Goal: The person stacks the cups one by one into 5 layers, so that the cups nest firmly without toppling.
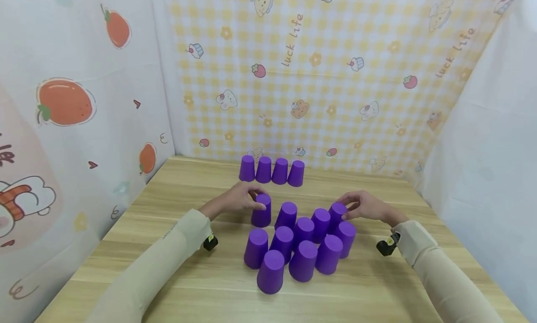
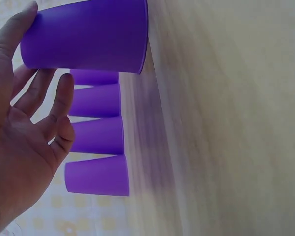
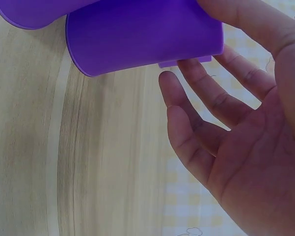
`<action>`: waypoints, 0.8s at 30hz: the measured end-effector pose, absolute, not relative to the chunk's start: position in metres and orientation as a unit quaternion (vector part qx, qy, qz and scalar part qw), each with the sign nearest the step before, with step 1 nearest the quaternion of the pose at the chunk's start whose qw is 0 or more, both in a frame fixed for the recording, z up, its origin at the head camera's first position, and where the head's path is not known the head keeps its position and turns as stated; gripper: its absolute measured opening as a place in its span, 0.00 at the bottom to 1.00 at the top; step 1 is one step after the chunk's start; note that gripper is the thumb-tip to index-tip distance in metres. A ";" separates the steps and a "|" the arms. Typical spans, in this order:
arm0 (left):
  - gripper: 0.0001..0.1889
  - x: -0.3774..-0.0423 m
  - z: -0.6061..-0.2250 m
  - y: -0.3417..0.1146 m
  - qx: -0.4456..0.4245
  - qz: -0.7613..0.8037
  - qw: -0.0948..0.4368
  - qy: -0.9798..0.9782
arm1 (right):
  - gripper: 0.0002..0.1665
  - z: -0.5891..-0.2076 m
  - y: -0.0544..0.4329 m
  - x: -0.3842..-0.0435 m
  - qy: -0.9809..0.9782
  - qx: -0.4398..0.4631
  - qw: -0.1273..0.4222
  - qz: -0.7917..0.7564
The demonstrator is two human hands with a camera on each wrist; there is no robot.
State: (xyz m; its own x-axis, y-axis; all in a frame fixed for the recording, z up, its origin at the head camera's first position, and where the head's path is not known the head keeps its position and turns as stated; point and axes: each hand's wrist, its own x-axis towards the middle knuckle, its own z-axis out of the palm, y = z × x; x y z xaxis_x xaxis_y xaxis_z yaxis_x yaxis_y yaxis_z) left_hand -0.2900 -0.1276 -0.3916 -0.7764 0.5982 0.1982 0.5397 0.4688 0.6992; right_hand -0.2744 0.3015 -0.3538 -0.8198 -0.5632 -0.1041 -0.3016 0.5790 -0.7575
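Observation:
Purple cups stand upside down on the wooden table in the head view. My left hand [image 1: 243, 198] pinches one purple cup [image 1: 262, 216] near its upper end, thumb on the near side and fingers behind. The left wrist view shows that cup [image 2: 88, 37] between thumb and fingertips, its rim close to the tabletop. On the right, my right hand [image 1: 362, 205] holds another purple cup [image 1: 337, 215] at the back of the cluster. In the right wrist view the thumb lies on this cup [image 3: 142, 37] and fingertips reach behind it; the other fingers are loosely bent.
A row of several purple cups [image 1: 271, 170] stands at the back, near the checked cloth [image 1: 319, 90]. Nearer me is a close cluster of several more, with one cup [image 1: 270, 272] at its front. Printed cloth [image 1: 84, 150] hangs along the left side.

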 end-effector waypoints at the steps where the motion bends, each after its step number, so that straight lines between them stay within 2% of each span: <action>1: 0.25 -0.291 -0.392 -0.128 0.327 0.397 0.039 0.857 | 0.30 -0.355 0.302 -0.274 0.873 -0.249 0.166 -0.385; 7: 0.25 -0.296 -0.394 -0.126 0.309 0.414 0.047 0.855 | 0.27 -0.357 0.302 -0.275 0.881 -0.245 0.137 -0.382; 13: 0.25 -0.295 -0.394 -0.123 0.312 0.408 0.032 0.857 | 0.27 -0.356 0.301 -0.277 0.896 -0.205 0.114 -0.377; 24: 0.25 -0.298 -0.395 -0.116 0.292 0.397 0.013 0.870 | 0.38 -0.352 0.286 -0.297 0.890 -0.118 0.079 -0.433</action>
